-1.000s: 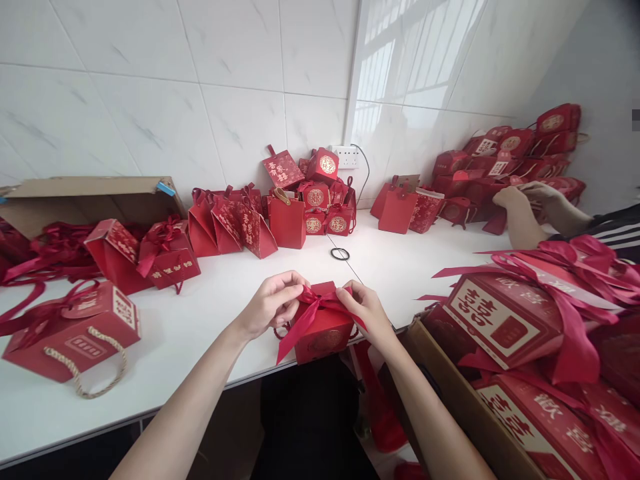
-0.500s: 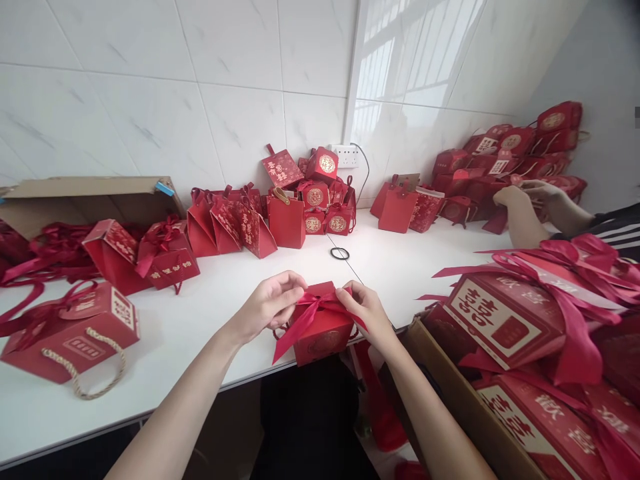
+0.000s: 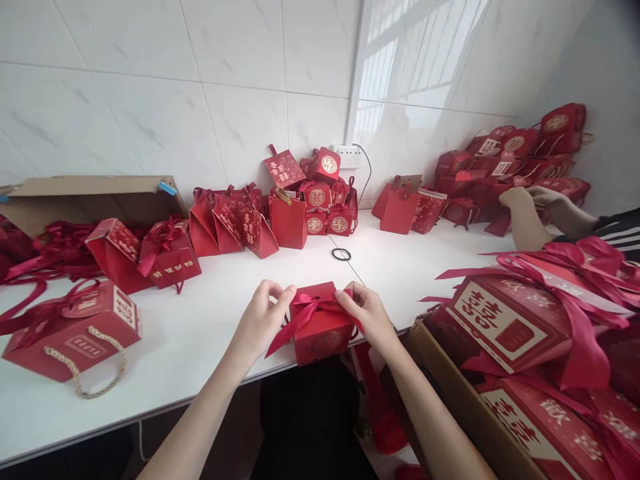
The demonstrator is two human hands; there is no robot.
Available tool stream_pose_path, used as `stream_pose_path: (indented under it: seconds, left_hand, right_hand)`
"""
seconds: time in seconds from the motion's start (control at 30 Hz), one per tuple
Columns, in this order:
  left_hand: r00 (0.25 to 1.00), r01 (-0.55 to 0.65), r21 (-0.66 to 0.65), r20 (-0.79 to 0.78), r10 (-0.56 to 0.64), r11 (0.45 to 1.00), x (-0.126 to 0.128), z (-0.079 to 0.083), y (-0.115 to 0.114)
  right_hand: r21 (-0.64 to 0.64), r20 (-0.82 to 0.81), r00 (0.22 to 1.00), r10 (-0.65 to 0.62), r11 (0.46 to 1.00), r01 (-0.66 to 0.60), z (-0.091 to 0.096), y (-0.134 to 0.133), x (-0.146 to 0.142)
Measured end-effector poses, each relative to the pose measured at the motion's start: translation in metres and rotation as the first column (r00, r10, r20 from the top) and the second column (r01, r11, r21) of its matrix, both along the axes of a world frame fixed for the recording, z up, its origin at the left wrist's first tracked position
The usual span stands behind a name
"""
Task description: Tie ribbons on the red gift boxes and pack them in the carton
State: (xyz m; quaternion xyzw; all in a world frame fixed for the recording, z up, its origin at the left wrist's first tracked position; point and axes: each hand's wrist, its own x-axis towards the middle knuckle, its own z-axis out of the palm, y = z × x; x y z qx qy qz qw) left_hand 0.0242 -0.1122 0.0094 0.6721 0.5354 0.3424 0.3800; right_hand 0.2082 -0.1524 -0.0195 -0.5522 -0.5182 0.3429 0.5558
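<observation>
A small red gift box (image 3: 324, 340) sits at the table's front edge, with a satin ribbon (image 3: 306, 312) tied in a bow on its top. My left hand (image 3: 266, 317) is at the bow's left side, thumb and forefinger closed on the ribbon beside the knot. On the other side, my right hand (image 3: 367, 312) pinches the ribbon's right part between thumb and fingers. One ribbon tail hangs toward the front left. Thin cords show at both sides of the box, partly covered by my hands.
A larger red box with a rope handle (image 3: 75, 333) stands at the left. Red bags (image 3: 289, 223) and boxes line the wall. A black ring (image 3: 341, 254) lies ahead. At the right are a carton (image 3: 450, 387) of ribboned boxes and another person's hands (image 3: 530, 207).
My left hand has turned and moved slightly down and left, and the ribbon's left tail has shifted left. My right hand stays nearly in place on the ribbon.
</observation>
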Motion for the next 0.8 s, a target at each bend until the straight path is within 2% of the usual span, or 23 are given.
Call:
stream_pose_path:
  seconds: [0.07, 0.13, 0.27, 0.43, 0.57, 0.63, 0.7, 0.8]
  left_hand:
    - [0.994, 0.031, 0.028, -0.106, -0.028, 0.999, 0.002, 0.000, 0.000]
    - [0.989, 0.052, 0.052, -0.144, -0.044, 0.997, 0.004, -0.001, -0.002]
    - [0.997, 0.036, 0.078, -0.073, -0.030, 0.996, 0.005, -0.011, -0.008]
    - [0.999, -0.053, 0.133, 0.018, 0.051, 0.990, 0.012, -0.022, -0.017]
    - [0.993, -0.090, 0.124, 0.093, 0.079, 0.988, 0.017, -0.027, -0.017]
    - [0.988, -0.082, 0.096, 0.136, 0.068, 0.992, 0.015, -0.028, -0.014]
    - [0.984, -0.043, 0.068, 0.176, 0.030, 0.997, 0.012, -0.029, -0.010]
    - [0.981, 0.040, 0.048, 0.190, -0.048, 0.998, 0.007, -0.026, -0.008]
  right_hand:
    - [-0.005, -0.002, 1.000, 0.000, 1.000, 0.000, 0.000, 0.000, 0.000]
    - [-0.014, -0.011, 1.000, -0.004, 1.000, 0.003, -0.001, -0.001, 0.000]
    - [-0.028, -0.070, 0.998, 0.001, 1.000, -0.003, -0.003, -0.004, -0.004]
    - [-0.034, -0.197, 0.980, -0.009, 0.999, 0.002, -0.008, -0.007, -0.012]
    - [-0.066, -0.265, 0.964, -0.010, 0.998, -0.008, -0.013, -0.007, -0.012]
    - [-0.065, -0.242, 0.970, -0.011, 0.998, -0.005, -0.016, -0.008, -0.006]
    - [0.006, -0.178, 0.984, 0.011, 1.000, -0.010, -0.018, -0.010, 0.002]
    - [0.115, 0.028, 0.986, 0.161, 0.980, -0.164, -0.017, -0.014, 0.014]
